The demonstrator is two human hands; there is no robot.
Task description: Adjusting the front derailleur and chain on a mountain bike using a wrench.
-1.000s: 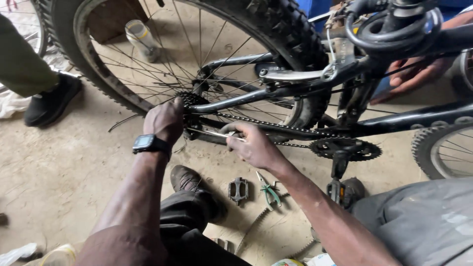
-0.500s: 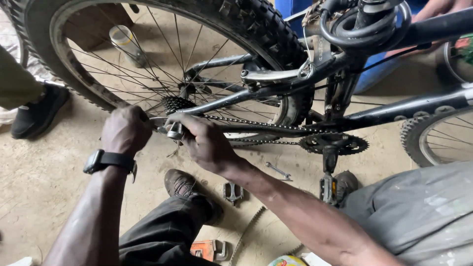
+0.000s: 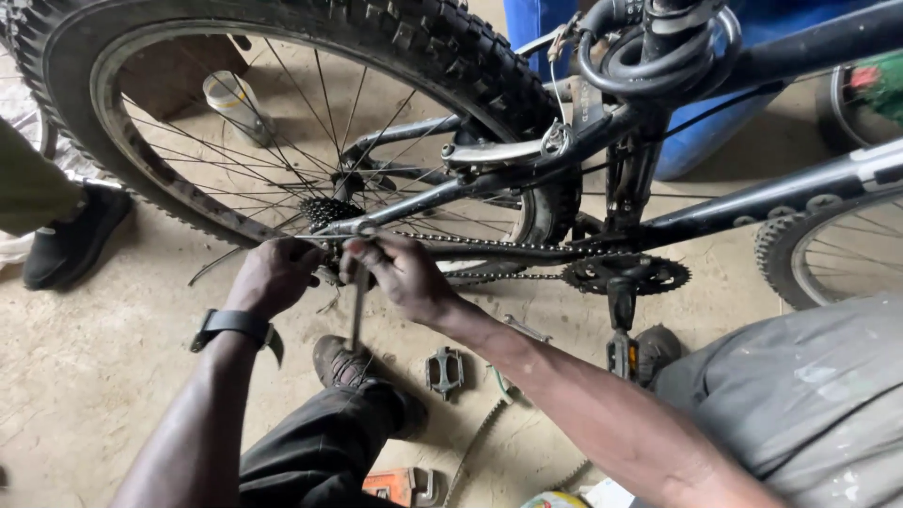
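Observation:
A dark bicycle stands in front of me, its rear wheel [image 3: 282,56] at upper left. My left hand [image 3: 275,275], with a black watch on the wrist, grips the parts at the rear axle just below the sprocket cluster [image 3: 331,209]. My right hand [image 3: 400,273] is closed on a metal wrench [image 3: 358,315] whose handle hangs downward from the axle nut. The chain [image 3: 489,246] runs right from the hands to the chainring [image 3: 625,275] and crank.
A loose pedal [image 3: 444,371], a spare chain [image 3: 475,442] and small tools lie on the concrete floor by my shoe [image 3: 350,362]. Another person's black shoe [image 3: 71,240] stands at left. A white container [image 3: 235,102] sits behind the spokes. A second wheel [image 3: 828,254] is at right.
The view has moved closer to the rear axle. Both hands have come together at the axle, and the wrench handle in my right hand has swung from roughly level to pointing down.

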